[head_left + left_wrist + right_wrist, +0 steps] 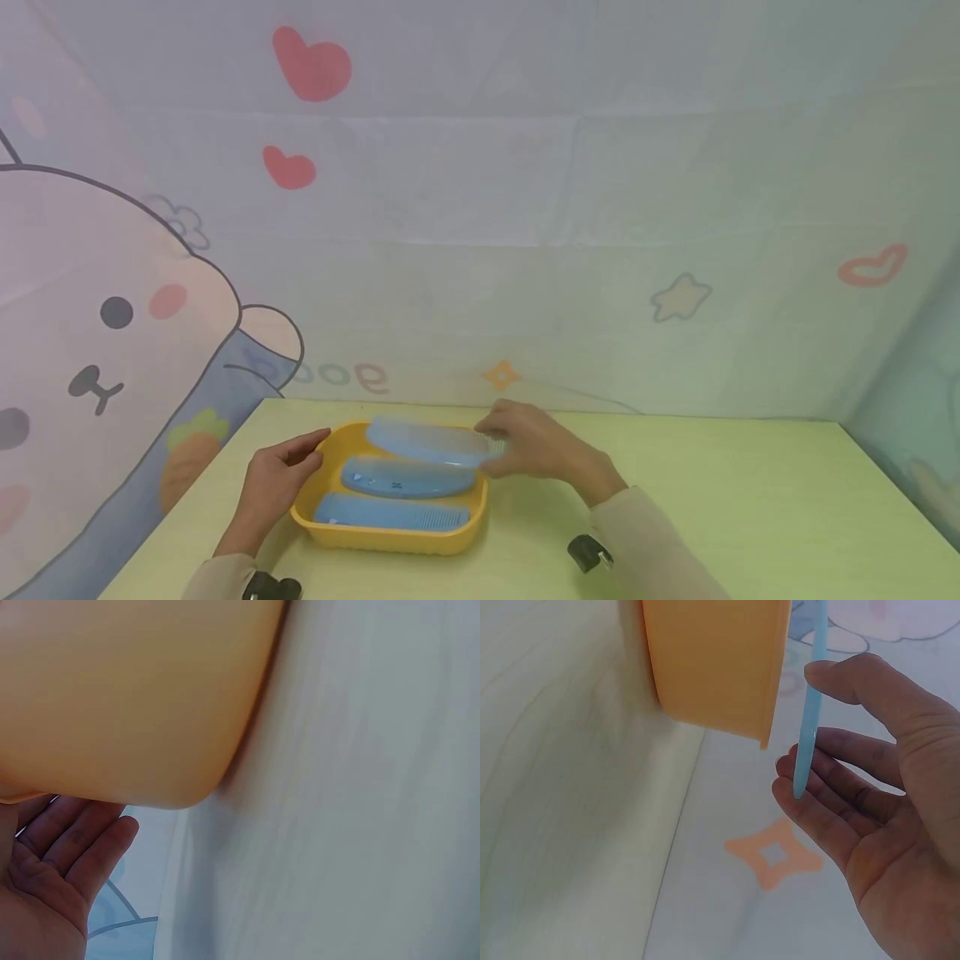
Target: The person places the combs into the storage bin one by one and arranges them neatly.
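Observation:
My right hand (pixel 536 446) pinches the end of a translucent light-blue comb (pixel 431 440), blurred, above the back right of a yellow tray (pixel 390 540). In the right wrist view, the held comb (pixel 810 727) appears edge-on between thumb and fingers, beside the tray's outer wall (pixel 716 664). Two more blue combs lie in the tray: one with a curved back (pixel 408 477) in the middle, a straighter one (pixel 393 511) at the front. At the tray's left side my left hand (pixel 277 479) holds the rim. Its fingers (pixel 94 847) show past the wall in the left wrist view; the thumb is mostly hidden there.
The tray stands on a pale yellow-green table (pixel 712 492), left of its middle. Behind the table hangs a cloth (pixel 570 183) printed with hearts, stars and a cartoon animal. A small black device (pixel 588 552) sits at the right wrist, another (pixel 272 586) at the left.

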The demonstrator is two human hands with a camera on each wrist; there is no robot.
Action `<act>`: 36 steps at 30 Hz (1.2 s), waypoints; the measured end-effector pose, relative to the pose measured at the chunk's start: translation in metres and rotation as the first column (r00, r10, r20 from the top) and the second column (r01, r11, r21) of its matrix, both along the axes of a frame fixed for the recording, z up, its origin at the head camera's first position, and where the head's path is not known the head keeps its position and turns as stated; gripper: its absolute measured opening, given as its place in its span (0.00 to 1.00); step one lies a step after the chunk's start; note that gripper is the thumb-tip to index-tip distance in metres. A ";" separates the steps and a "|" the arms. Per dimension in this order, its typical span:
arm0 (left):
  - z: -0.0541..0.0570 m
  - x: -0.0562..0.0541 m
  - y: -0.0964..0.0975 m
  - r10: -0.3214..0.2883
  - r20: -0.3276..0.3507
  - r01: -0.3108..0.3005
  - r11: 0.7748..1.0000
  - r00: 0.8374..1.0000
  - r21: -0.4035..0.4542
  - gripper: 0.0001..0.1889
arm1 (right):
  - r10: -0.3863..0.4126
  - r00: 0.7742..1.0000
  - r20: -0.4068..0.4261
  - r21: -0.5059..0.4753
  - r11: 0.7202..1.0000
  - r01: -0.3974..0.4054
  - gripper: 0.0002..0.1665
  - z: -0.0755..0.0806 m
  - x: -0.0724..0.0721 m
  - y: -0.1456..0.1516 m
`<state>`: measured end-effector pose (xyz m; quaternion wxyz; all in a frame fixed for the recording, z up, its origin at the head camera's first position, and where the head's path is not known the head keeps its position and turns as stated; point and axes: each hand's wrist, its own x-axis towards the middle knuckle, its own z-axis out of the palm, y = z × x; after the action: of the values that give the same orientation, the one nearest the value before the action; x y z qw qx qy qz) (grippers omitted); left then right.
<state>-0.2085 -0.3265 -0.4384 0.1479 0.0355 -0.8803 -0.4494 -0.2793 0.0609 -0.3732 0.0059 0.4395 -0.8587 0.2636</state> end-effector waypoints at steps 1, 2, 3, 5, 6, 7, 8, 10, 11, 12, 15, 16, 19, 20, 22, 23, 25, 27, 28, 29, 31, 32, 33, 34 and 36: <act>0.000 0.000 0.000 0.000 0.000 0.000 1.000 1.000 -0.001 0.19 | 0.002 1.000 0.001 0.007 1.000 -0.002 0.28 0.001 -0.001 -0.002; 0.001 -0.001 0.000 0.000 -0.001 0.000 1.000 1.000 -0.001 0.19 | 0.006 1.000 -0.001 0.012 1.000 -0.006 0.28 0.002 -0.001 -0.005; 0.001 -0.001 0.000 0.000 -0.003 0.000 1.000 1.000 -0.002 0.19 | 0.010 1.000 -0.005 0.016 1.000 -0.010 0.28 0.003 -0.002 -0.007; 0.002 -0.001 0.000 -0.001 -0.008 0.001 1.000 1.000 -0.004 0.19 | 0.023 1.000 -0.017 0.022 0.999 -0.022 0.27 0.004 -0.004 -0.012; 0.002 -0.002 0.000 -0.002 -0.011 0.002 1.000 1.000 -0.007 0.19 | 0.029 0.999 -0.024 0.027 0.999 -0.028 0.27 0.005 -0.005 -0.014; 0.002 -0.002 0.000 -0.002 -0.013 0.001 1.000 1.000 -0.009 0.18 | 0.036 0.999 -0.031 0.033 0.999 -0.035 0.27 0.005 -0.006 -0.016; 0.002 -0.002 0.000 -0.002 -0.014 0.001 1.000 1.000 -0.010 0.19 | 0.040 0.998 -0.038 0.042 0.998 -0.039 0.26 0.005 -0.007 -0.018; 0.001 -0.002 -0.001 -0.001 -0.013 0.001 1.000 1.000 -0.012 0.19 | 0.051 0.997 -0.055 0.068 0.997 -0.047 0.25 0.005 -0.009 -0.022; 0.001 -0.003 -0.001 0.001 -0.013 -0.001 1.000 1.000 -0.012 0.19 | 0.054 0.997 -0.063 0.083 0.995 -0.049 0.25 0.004 -0.010 -0.025; 0.000 -0.003 -0.001 0.002 -0.012 -0.002 1.000 1.000 -0.010 0.19 | 0.057 0.996 -0.066 0.099 0.994 -0.051 0.25 0.004 -0.011 -0.027; 0.000 -0.003 -0.001 0.006 -0.010 -0.006 1.000 1.000 -0.009 0.18 | 0.062 0.995 -0.079 0.134 0.990 -0.051 0.24 0.004 -0.013 -0.033; 0.000 -0.003 -0.001 0.007 -0.009 -0.007 1.000 1.000 -0.009 0.18 | 0.065 0.995 -0.079 0.140 0.989 -0.053 0.24 0.004 -0.013 -0.035; -0.001 -0.003 -0.001 0.009 -0.008 -0.010 1.000 1.000 -0.017 0.19 | 0.070 0.994 -0.084 0.155 0.986 -0.056 0.23 0.004 -0.014 -0.041; -0.001 -0.003 -0.001 0.010 -0.008 -0.011 1.000 1.000 -0.019 0.19 | 0.073 0.994 -0.086 0.159 0.985 -0.058 0.23 0.004 -0.014 -0.043; -0.001 -0.003 -0.001 0.011 -0.007 -0.012 1.000 1.000 -0.016 0.19 | 0.079 0.993 -0.092 0.172 0.983 -0.063 0.22 0.003 -0.014 -0.047; -0.001 -0.003 -0.001 0.012 -0.008 -0.012 1.000 1.000 -0.014 0.19 | 0.081 0.992 -0.096 0.178 0.982 -0.063 0.22 0.003 -0.014 -0.048; -0.002 -0.004 -0.001 0.011 -0.010 -0.011 1.000 1.000 -0.007 0.18 | 0.081 0.991 -0.105 0.201 0.978 -0.059 0.21 0.002 -0.013 -0.052; -0.002 -0.004 -0.001 0.009 -0.012 -0.009 1.000 1.000 0.003 0.18 | 0.081 0.990 -0.117 0.224 0.973 -0.053 0.19 0.001 -0.013 -0.055; -0.002 -0.004 -0.001 0.008 -0.013 -0.008 1.000 1.000 0.006 0.18 | 0.078 0.990 -0.120 0.235 0.971 -0.048 0.18 0.000 -0.014 -0.056; -0.003 -0.004 -0.001 0.008 -0.014 -0.008 1.000 1.000 0.008 0.18 | 0.075 0.990 -0.118 0.243 0.969 -0.045 0.17 -0.001 -0.014 -0.058; -0.003 -0.005 -0.001 0.006 -0.018 -0.006 1.000 1.000 0.007 0.18 | 0.069 0.991 -0.114 0.260 0.965 -0.037 0.16 -0.003 -0.014 -0.060; -0.003 -0.005 -0.001 0.005 -0.019 -0.005 1.000 1.000 0.006 0.18 | 0.065 0.992 -0.111 0.265 0.964 -0.034 0.15 -0.004 -0.015 -0.061; -0.003 -0.005 0.000 0.005 -0.021 -0.005 1.000 1.000 0.003 0.18 | 0.064 0.992 -0.109 0.270 0.962 -0.032 0.15 -0.005 -0.016 -0.062; -0.003 -0.005 0.000 0.005 -0.024 -0.005 1.000 1.000 0.000 0.18 | 0.062 0.993 -0.104 0.275 0.961 -0.031 0.15 -0.006 -0.016 -0.063; -0.004 -0.006 0.001 0.006 -0.028 -0.006 1.000 1.000 -0.004 0.18 | 0.063 0.993 -0.103 0.281 0.959 -0.032 0.15 -0.008 -0.017 -0.064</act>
<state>-0.2141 -0.3259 -0.4419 0.1616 0.0315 -0.8788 -0.4478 -0.2962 -0.0030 -0.3808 -0.0149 0.4704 -0.8748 0.1153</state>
